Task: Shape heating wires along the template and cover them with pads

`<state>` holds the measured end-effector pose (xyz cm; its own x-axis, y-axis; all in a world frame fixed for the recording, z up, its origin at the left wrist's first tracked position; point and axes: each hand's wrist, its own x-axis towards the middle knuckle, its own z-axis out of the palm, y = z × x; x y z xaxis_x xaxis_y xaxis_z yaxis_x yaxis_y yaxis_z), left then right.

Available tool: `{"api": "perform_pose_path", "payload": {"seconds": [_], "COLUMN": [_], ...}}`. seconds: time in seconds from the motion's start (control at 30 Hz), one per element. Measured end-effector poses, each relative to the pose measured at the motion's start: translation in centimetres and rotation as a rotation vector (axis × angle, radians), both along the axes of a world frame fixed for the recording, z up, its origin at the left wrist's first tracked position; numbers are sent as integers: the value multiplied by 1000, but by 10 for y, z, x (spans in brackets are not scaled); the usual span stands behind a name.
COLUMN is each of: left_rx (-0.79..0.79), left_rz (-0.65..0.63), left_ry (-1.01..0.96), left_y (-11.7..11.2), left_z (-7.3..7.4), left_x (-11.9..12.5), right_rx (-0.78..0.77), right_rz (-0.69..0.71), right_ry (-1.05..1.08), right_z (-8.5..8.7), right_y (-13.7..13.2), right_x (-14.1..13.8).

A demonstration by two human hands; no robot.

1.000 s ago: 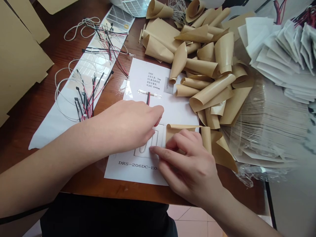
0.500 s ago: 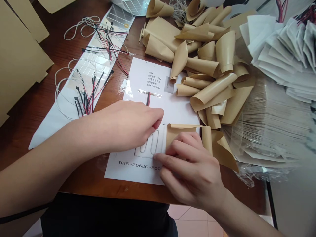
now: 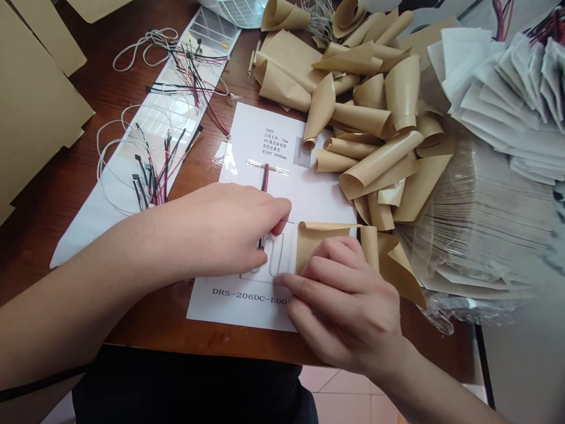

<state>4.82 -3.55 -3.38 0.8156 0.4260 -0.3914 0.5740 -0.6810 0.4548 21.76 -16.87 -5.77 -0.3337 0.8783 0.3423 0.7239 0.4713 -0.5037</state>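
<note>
My left hand (image 3: 225, 227) lies over a white template sheet (image 3: 273, 153) printed with "DRS-206DC". Its fingers are pinched on a thin wire (image 3: 276, 253) that snakes in loops across a small white adhesive sheet (image 3: 289, 244). My right hand (image 3: 344, 306) rests at the sheet's lower right. Its fingers are bent and press down the edge where a tan backing paper (image 3: 311, 238) is peeled back and curls to the right. A red and black lead (image 3: 265, 175) is taped to the template just above my left hand.
A heap of curled tan backing papers (image 3: 366, 118) fills the table's back right. Stacks of white sheets (image 3: 485, 212) lie at the right edge. Wire leads on a long white strip (image 3: 150, 159) lie at the left, with tan cardboard (image 3: 30, 106) beyond.
My left fingers have drawn the wire in, so fewer loops show beside the hand. My right hand has shifted slightly to the right along the sheet's edge.
</note>
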Motion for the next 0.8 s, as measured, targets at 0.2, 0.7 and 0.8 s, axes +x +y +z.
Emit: {"api": "perform_pose_path", "payload": {"seconds": [0.2, 0.7, 0.8], "left_rx": [-78, 24, 36], "left_rz": [4, 45, 34], "left_ry": [57, 22, 2], "left_y": [3, -1, -1], "left_z": [7, -4, -4], "left_x": [2, 4, 2], "right_rx": [17, 24, 33], "right_rz": [9, 10, 15], "right_ry": [10, 38, 37], "right_z": [-1, -3, -2], "right_y": [0, -1, 0], "right_x": [0, 0, 0]}}
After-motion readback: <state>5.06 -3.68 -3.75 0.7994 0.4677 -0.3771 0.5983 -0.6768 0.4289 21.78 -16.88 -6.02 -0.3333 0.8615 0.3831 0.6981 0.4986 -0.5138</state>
